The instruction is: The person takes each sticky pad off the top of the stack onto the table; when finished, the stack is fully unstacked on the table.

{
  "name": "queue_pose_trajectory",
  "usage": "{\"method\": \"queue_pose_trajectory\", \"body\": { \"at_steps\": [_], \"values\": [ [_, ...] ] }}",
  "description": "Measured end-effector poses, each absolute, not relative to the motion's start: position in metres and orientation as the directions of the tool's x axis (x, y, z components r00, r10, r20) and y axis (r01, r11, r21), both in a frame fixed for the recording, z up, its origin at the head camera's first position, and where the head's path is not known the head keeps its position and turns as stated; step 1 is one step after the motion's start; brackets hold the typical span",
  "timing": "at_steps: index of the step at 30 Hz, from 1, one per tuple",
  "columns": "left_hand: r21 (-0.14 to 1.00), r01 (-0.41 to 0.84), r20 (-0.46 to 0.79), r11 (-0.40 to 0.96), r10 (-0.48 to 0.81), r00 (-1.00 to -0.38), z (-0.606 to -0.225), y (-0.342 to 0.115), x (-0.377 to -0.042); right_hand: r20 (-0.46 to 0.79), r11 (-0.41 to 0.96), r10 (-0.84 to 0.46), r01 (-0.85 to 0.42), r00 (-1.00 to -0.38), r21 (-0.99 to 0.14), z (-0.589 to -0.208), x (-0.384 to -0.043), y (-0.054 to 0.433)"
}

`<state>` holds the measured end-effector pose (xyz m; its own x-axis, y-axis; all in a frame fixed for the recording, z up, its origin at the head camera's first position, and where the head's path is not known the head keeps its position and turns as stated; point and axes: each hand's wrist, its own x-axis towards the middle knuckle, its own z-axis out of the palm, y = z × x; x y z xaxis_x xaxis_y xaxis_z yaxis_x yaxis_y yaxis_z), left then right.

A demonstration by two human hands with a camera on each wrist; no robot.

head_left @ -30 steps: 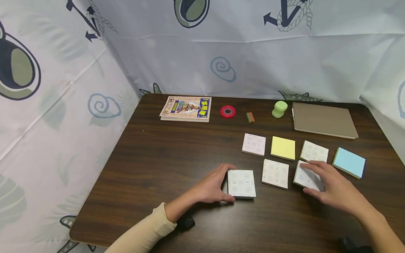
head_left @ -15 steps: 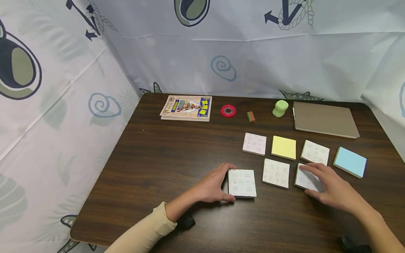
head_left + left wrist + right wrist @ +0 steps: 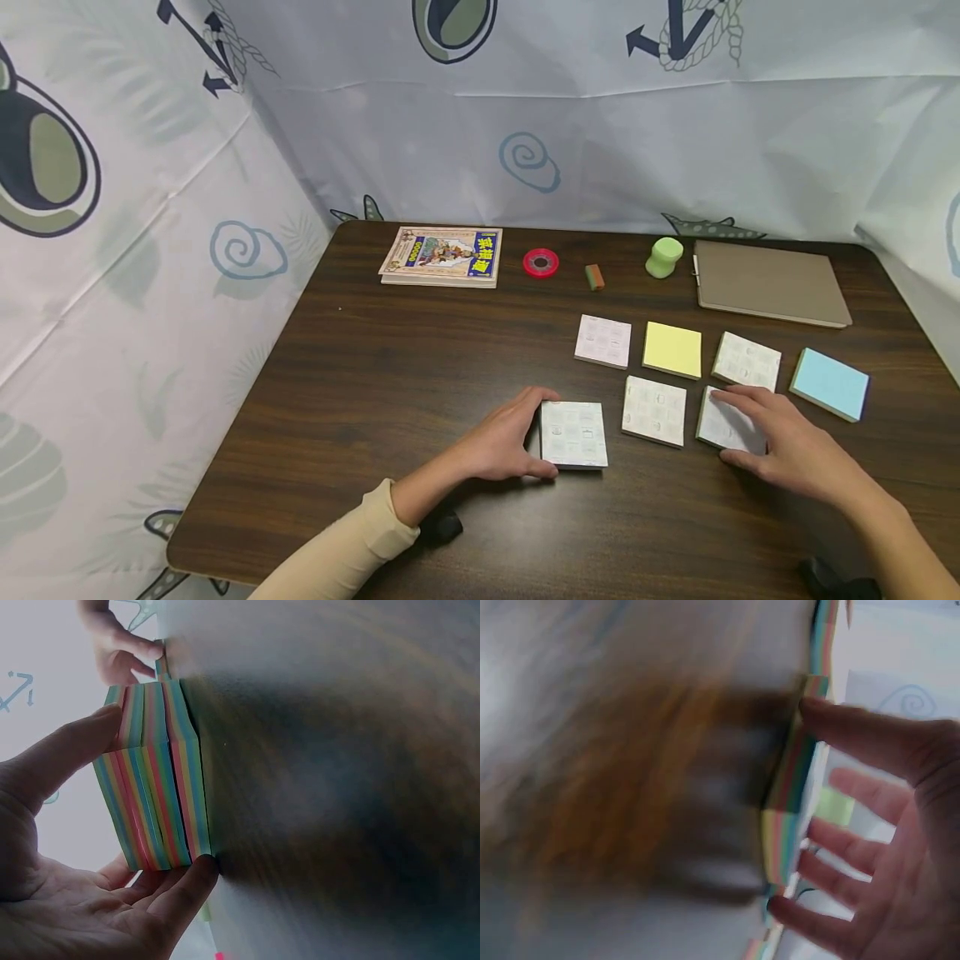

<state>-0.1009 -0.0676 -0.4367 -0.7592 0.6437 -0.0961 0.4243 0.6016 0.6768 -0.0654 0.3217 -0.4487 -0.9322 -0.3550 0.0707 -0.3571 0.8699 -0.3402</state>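
Note:
My left hand (image 3: 504,440) holds the left side of a stack of sticky note pads (image 3: 573,435), thumb at the near edge and fingers at the far side. In the left wrist view, the stack (image 3: 154,780) shows several striped, multicoloured layers. To the right, my right hand (image 3: 786,446) pinches a single white note pad (image 3: 731,423) on the table, thumb at its near edge; its right part is hidden under the hand. Between the hands lies another white printed pad (image 3: 653,412). In the right wrist view, the gripped pad (image 3: 795,772) shows striped edges.
Behind are a pink pad (image 3: 603,341), a yellow pad (image 3: 672,350), a white pad (image 3: 746,361) and a blue pad (image 3: 829,384). Along the back of the table (image 3: 360,367) lie a book (image 3: 441,257), red ring (image 3: 541,263), small block (image 3: 594,277), green object (image 3: 663,257) and brown notebook (image 3: 772,283).
The pad under my right hand has shifted slightly toward me, away from the white pad behind it. My left hand and its stack have stayed in place.

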Motion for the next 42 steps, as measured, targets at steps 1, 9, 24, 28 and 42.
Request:
{"method": "queue_pose_trajectory", "body": {
  "at_steps": [1, 9, 24, 28, 42],
  "values": [
    [0.676, 0.425, -0.096, 0.602, 0.644, -0.759, -0.437, -0.067, -0.101, 0.064, 0.877, -0.349, -0.349, -0.935, -0.330, -0.446, -0.065, 0.321],
    [0.680, 0.413, -0.108, 0.606, 0.640, -0.761, -0.435, -0.068, -0.101, 0.129, 0.877, -0.364, -0.386, -0.923, -0.287, -0.417, -0.062, 0.304],
    [0.679, 0.416, -0.110, 0.605, 0.644, -0.757, -0.436, -0.067, -0.102, 0.211, 0.659, -0.634, -0.663, -0.744, -0.356, -0.411, -0.061, 0.202],
    [0.678, 0.415, -0.117, 0.607, 0.646, -0.754, -0.437, -0.067, -0.103, 0.219, 0.604, -0.688, -0.713, -0.692, -0.357, -0.418, -0.063, 0.180],
    [0.676, 0.408, -0.126, 0.613, 0.643, -0.756, -0.437, -0.068, -0.103, 0.189, 0.595, -0.698, -0.706, -0.691, -0.384, -0.430, -0.074, 0.153]
  ]
}}
